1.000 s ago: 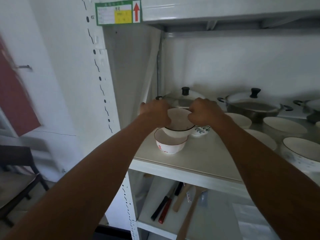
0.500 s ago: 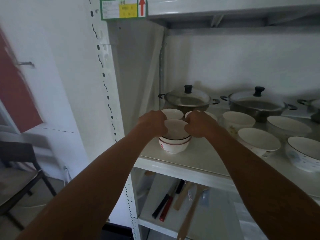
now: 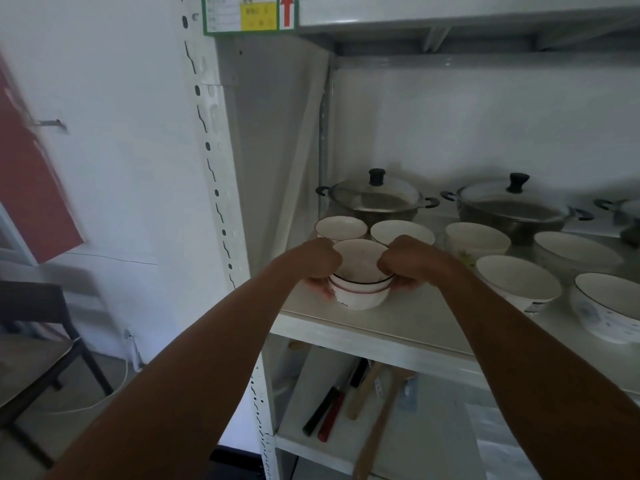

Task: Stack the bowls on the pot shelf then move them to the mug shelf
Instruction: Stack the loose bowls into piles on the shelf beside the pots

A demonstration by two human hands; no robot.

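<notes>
The stack of bowls [image 3: 360, 289], one nested in another, sits at the front left of the pot shelf [image 3: 408, 318], near its edge. Along the back of that shelf stand two lidded pots, the left pot [image 3: 375, 199] and the middle pot [image 3: 512, 207], with part of a third pot [image 3: 628, 216] at the right edge. In front of them are six loose bowls [image 3: 517, 280], each apart from the others. My left hand [image 3: 317, 259] wraps the stack's left side and my right hand [image 3: 408, 261] its right side. My fingers are curled tight around the rims, with my thumbs over the top bowl's edge. On the shelf below lie two dark-handled knives [image 3: 329, 407] beside a wooden spatula [image 3: 377, 427].
</notes>
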